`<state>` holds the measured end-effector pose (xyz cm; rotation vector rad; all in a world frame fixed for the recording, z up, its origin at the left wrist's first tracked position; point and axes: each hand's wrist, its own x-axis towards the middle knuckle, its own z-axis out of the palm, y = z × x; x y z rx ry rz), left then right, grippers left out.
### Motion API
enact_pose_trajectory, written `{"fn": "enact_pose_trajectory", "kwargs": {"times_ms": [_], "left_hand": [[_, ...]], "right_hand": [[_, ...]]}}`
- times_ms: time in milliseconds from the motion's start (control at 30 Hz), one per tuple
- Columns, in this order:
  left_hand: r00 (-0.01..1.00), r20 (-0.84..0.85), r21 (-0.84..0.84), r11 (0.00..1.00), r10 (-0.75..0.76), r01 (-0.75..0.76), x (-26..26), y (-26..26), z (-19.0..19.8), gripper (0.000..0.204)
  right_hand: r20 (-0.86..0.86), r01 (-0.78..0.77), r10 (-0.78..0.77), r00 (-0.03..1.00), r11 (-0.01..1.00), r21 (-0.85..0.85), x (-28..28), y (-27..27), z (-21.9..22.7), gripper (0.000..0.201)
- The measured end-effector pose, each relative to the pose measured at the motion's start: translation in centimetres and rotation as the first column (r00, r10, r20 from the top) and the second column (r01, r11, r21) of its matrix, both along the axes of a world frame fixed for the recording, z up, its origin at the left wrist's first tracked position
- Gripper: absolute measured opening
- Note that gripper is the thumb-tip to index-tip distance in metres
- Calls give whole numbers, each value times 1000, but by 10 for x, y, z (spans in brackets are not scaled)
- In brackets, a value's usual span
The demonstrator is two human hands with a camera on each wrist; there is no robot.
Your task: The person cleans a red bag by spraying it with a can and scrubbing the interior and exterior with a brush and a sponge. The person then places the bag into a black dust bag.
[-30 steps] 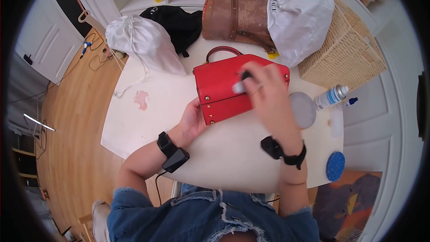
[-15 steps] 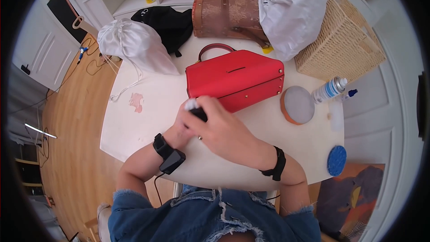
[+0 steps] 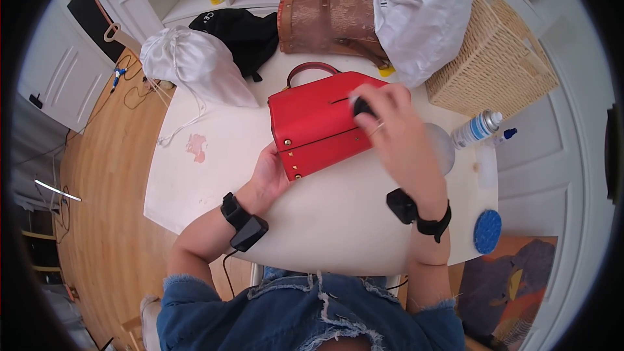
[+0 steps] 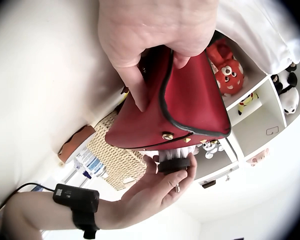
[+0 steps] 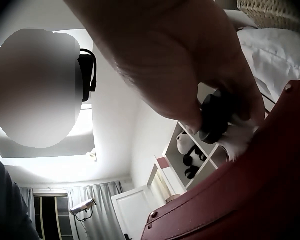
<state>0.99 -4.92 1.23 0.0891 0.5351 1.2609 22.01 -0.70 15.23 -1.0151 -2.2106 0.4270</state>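
Observation:
A red handbag (image 3: 309,114) with gold studs lies tilted on the white table, its dark-trimmed handle (image 3: 309,68) toward the back. My left hand (image 3: 268,172) grips the bag's near left end; in the left wrist view its thumb and fingers (image 4: 132,85) straddle that end. Between the fingers of my right hand (image 3: 404,140) is a small brush with a black handle (image 4: 173,165) and white bristles (image 4: 176,153). In the right wrist view the bristles (image 5: 238,140) meet the bag's red surface. The brush is partly covered by the fingers in the head view.
Right of the bag stand a round grey-topped container (image 3: 442,149), a spray can (image 3: 478,130) and a blue round pad (image 3: 487,231). White drawstring bags (image 3: 195,68), a black cloth bag (image 3: 250,39), a brown patterned bag (image 3: 348,16) and a wicker basket (image 3: 491,58) line the back.
My right hand with the brush came from the bag's top down to beside my left hand, then went back up and right over the bag. The left hand stays at the bag's left end.

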Motion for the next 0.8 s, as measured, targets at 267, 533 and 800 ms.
{"fn": "enact_pose_trajectory", "kwargs": {"times_ms": [267,533,800], "left_hand": [[991,108,190,980,-72,51,-2,-12,-9,32],[986,145,124,991,-77,59,-3,-1,-4,40],[969,236,139,989,-78,46,-7,1,-15,43]], "right_hand": [[170,-425,414,894,905,29,-42,-46,-19,38],[144,-492,516,844,853,-175,3,-20,-1,34],[69,-160,165,984,985,-62,16,-8,11,34]]}}
